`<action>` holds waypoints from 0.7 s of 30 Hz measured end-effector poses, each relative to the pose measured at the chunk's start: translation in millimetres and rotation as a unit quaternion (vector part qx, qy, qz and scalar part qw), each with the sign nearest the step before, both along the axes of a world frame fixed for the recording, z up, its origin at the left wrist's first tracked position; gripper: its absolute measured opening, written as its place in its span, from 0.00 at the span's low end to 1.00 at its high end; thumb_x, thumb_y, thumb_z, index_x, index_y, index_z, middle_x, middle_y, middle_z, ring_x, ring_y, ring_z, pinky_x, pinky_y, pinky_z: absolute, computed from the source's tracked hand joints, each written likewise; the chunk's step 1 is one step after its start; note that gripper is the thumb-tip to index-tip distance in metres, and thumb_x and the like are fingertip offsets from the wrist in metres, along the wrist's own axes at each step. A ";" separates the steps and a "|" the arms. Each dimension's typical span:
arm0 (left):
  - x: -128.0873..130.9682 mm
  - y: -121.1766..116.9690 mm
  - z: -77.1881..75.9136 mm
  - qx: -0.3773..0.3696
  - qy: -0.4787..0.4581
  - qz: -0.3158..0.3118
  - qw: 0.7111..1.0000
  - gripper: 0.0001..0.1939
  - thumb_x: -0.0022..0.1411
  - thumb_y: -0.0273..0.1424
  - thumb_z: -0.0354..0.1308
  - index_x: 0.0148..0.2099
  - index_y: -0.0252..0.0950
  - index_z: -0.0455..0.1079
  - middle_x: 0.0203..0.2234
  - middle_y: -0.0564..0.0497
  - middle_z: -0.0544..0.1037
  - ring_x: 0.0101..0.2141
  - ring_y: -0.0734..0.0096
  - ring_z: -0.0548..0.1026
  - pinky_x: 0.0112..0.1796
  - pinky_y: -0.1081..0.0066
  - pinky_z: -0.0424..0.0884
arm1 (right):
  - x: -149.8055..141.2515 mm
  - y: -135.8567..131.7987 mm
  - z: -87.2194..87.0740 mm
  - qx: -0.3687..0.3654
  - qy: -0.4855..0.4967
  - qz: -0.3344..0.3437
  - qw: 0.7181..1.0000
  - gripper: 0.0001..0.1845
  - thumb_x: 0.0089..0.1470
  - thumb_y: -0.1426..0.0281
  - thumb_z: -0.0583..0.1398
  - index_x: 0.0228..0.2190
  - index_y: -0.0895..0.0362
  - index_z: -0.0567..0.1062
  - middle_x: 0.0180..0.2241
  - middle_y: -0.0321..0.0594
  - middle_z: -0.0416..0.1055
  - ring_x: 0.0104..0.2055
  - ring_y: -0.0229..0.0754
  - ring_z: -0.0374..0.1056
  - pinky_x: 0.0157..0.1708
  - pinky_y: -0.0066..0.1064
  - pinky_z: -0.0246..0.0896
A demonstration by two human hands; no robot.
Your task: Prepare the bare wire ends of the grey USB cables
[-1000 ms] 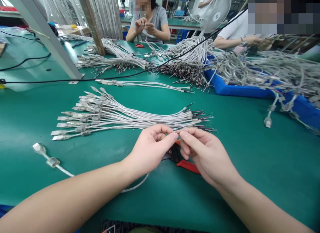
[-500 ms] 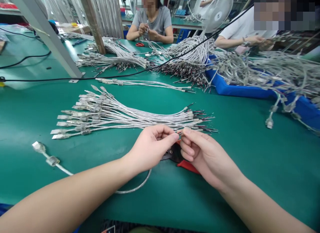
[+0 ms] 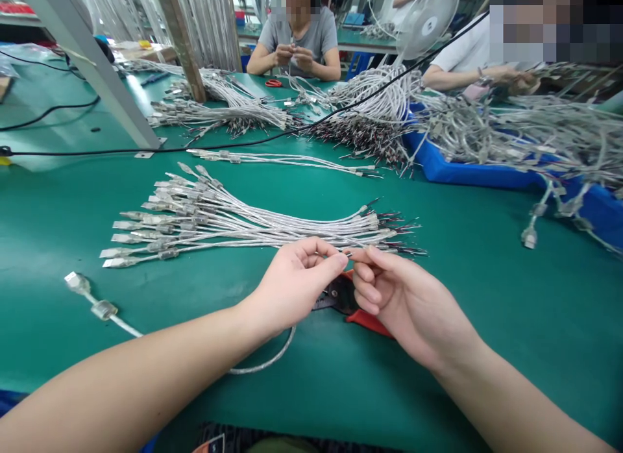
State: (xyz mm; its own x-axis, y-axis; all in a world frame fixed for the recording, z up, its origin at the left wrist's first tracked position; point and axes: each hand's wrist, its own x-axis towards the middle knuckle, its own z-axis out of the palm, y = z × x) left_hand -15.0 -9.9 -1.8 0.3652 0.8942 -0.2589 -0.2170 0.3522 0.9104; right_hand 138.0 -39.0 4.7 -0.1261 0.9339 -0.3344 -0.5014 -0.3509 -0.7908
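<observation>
My left hand (image 3: 302, 278) pinches the wire end of a USB cable (image 3: 265, 365) between thumb and forefinger. Short dark wire tips (image 3: 346, 254) stick out past the fingertips. My right hand (image 3: 389, 284) is close beside it, its forefinger reaching to the tips. The right thumb lies back from them and the other fingers curl loosely. The cable loops under my left forearm to its plug (image 3: 78, 282), with a clear bead (image 3: 104, 309) behind it. Red-handled wire strippers (image 3: 370, 322) lie under my hands, partly hidden. Just beyond is a fanned bundle of USB cables (image 3: 272, 226).
A few cables (image 3: 287, 159) lie past the bundle, near a black cord (image 3: 233, 148). Cable heaps (image 3: 374, 96) and an overfull blue tray (image 3: 467, 172) stand further back. A grey post (image 3: 107, 76) rises at left. Two people (image 3: 296, 37) work across the table.
My right thumb has slid back from the wire tips, leaving them more visible. My left hand keeps its pinch. The view has shifted slightly.
</observation>
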 end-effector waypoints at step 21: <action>1.4 -7.0 0.0 -0.001 -0.044 0.011 0.999 0.12 0.56 0.35 0.65 0.32 0.34 0.67 0.14 0.62 0.61 0.15 0.85 0.54 0.18 0.80 0.49 | -2.9 -0.4 -11.2 0.109 -0.159 -0.029 0.981 0.08 0.51 0.66 0.68 0.27 0.58 0.78 0.16 0.32 0.63 0.19 0.33 0.57 0.20 0.25 0.56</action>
State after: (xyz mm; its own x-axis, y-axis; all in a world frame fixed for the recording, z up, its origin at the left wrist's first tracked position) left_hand -13.6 -16.9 -1.8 0.3664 0.9020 -0.2284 -0.3039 0.3481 0.8868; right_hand 135.1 -39.4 -6.5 0.0083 0.9901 -0.1401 -0.2323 -0.1344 -0.9633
